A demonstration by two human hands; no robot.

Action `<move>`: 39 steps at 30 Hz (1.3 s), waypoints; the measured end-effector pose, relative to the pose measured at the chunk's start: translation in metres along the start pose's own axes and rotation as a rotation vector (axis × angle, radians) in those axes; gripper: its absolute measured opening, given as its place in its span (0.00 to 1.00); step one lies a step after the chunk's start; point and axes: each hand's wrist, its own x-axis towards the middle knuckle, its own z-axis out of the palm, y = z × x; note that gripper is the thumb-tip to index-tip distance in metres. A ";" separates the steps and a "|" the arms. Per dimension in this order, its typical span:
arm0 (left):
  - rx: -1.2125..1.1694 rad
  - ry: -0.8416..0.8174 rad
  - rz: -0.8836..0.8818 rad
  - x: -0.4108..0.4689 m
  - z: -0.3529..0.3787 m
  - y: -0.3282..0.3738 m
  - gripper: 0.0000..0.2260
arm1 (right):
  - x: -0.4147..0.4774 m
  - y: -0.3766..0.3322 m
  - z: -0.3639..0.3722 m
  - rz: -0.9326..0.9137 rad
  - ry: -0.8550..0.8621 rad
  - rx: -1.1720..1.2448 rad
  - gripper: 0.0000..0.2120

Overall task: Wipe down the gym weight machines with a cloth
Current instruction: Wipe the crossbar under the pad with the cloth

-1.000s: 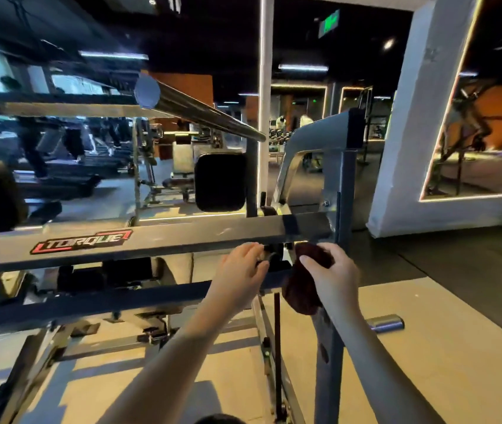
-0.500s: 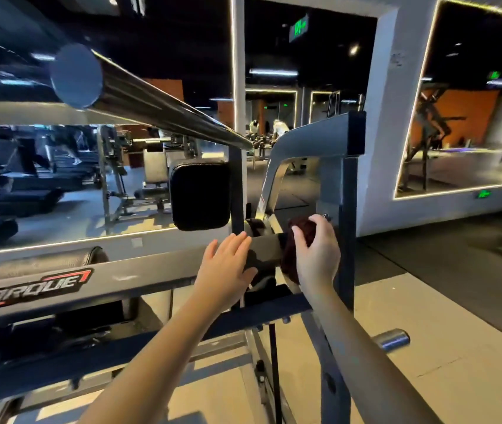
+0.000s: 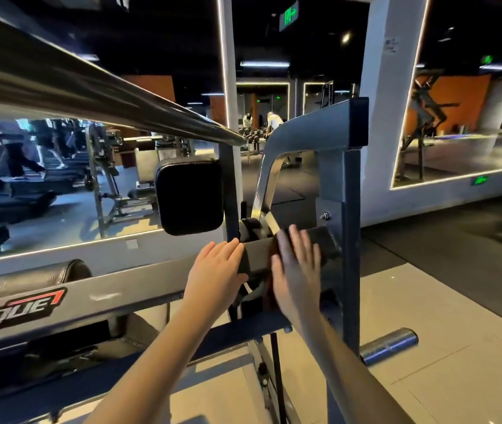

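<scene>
The weight machine is a grey steel frame with a TORQUE logo on its cross beam. My left hand rests flat on that beam, fingers straight. Just to its right, my right hand is blurred, with its fingers straight, and presses a dark red cloth against the beam's end near the upright post. The hand covers most of the cloth; only a thin edge shows at its left side.
A long chrome bar runs overhead from the upper left toward the post. A black pad sits just above my left hand. A chrome peg sticks out low on the right. Mirrors line the wall behind.
My right hand went from gripping the bunched cloth to pressing it flat, and slid a little left along the beam. My view moved closer. The left hand stays on the beam.
</scene>
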 end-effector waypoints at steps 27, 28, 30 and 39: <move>0.040 -0.033 -0.013 0.001 -0.001 -0.002 0.27 | 0.027 0.027 -0.023 -0.164 -0.108 -0.135 0.22; 0.037 -0.034 -0.017 0.002 -0.002 -0.001 0.27 | 0.035 0.034 -0.024 -0.076 -0.104 -0.136 0.22; 0.035 -0.031 -0.021 0.002 -0.002 -0.001 0.27 | 0.033 0.024 -0.019 0.066 -0.066 -0.071 0.25; -0.028 -0.015 -0.023 0.001 -0.001 -0.002 0.27 | 0.032 0.031 -0.021 -0.017 -0.118 -0.066 0.24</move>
